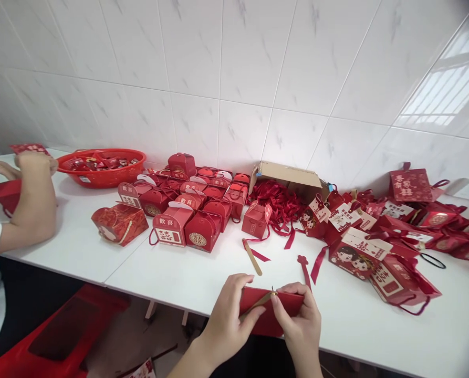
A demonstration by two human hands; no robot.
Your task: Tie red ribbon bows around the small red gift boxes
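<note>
Just over the table's front edge, a red paper gift box [266,324] is held between my two hands. My left hand [230,317] grips its left side, thumb in front and fingers behind. A narrow gold strip [260,303] slants across the box's upper edge. My right hand [300,319] grips the right side, its thumb pressed at the strip's upper end. Another gold strip [253,258] lies on the table beyond the box. Close to my right fingers is a red strip with a flower-shaped end [303,263].
Closed red boxes [205,228] crowd the table's middle. A cardboard carton [291,172] spills red ribbons [275,202]. More boxes [354,256] pile up at right. A red basin [100,177] with small packets stands left, near a co-worker's arm [37,197]. Below is a red stool [69,331].
</note>
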